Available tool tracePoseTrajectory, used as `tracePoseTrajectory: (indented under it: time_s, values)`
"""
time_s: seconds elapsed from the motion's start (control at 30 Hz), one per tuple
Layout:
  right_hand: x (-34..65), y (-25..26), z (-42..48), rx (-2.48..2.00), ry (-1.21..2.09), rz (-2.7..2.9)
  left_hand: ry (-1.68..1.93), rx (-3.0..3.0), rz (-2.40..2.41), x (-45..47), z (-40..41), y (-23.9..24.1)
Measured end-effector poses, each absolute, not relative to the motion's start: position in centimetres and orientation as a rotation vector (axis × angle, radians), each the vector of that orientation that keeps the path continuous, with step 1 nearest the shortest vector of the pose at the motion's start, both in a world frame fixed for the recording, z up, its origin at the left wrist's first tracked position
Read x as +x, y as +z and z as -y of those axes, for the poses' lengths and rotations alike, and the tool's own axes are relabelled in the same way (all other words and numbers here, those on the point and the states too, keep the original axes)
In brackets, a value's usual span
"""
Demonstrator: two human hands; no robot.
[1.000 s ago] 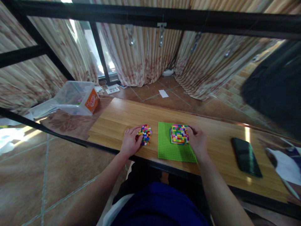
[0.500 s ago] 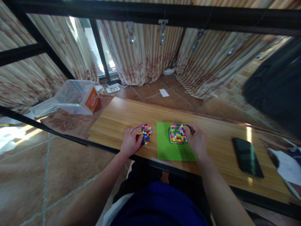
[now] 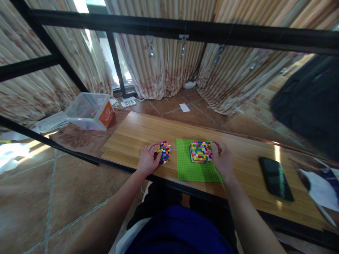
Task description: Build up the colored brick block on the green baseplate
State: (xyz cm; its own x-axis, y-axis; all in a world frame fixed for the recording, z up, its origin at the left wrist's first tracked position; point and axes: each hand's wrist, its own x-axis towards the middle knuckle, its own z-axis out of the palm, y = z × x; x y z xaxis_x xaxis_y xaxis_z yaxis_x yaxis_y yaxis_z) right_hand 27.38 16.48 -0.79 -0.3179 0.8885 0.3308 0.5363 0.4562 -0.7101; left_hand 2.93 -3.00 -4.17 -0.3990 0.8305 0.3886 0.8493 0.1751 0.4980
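A block built from many small coloured bricks (image 3: 200, 151) stands on a green studded baseplate (image 3: 196, 173). At its right edge is my right hand (image 3: 224, 158), with thumb and fingers curled together. Anything in that pinch is hidden or too small to make out. To the left of the baseplate lies a loose pile of small coloured bricks (image 3: 165, 152) on the wooden table (image 3: 132, 132). My left hand (image 3: 148, 159) rests at the pile's left side, its thumb apart from its stretched fingers, which touch the nearest bricks.
A black phone (image 3: 275, 178) lies on the right of the table. On the floor beyond the left end stands a clear plastic bin (image 3: 88, 112) with an orange label. A dark metal bar (image 3: 164, 28) crosses above the far side, in front of striped curtains (image 3: 159, 70).
The view has tilted slightly. My right hand has drawn a little to the right, from over the block's edge to beside it. My left hand stays at the pile.
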Motion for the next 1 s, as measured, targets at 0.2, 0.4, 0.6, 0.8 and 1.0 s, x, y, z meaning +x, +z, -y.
tracePoseTrajectory:
  time_s: [0.2, 0.4, 0.6, 0.8, 1.0]
  values:
    - [28.1, -1.7, -15.1, -0.962, 0.565, 2.243, -1.052, -1.702, 2.381, 3.0, 3.0, -4.1]
    - [29.0, -2.5, -13.3, -1.092, 0.439, 2.269, -1.064, -1.710, 2.399, 3.1, 3.0, -4.0]
    - [30.0, -1.6, -11.4, -1.217, 0.177, 2.229, -1.089, -1.698, 2.407, 3.3, 3.1, -4.0]
    - [26.6, 0.1, -8.2, -0.907, 0.267, 2.267, -1.115, -1.690, 2.424, 3.3, 3.0, -3.9]
    - [20.2, -1.4, -6.6, -0.605, 0.541, 2.511, -1.125, -1.706, 2.418, 3.2, 3.1, -3.8]
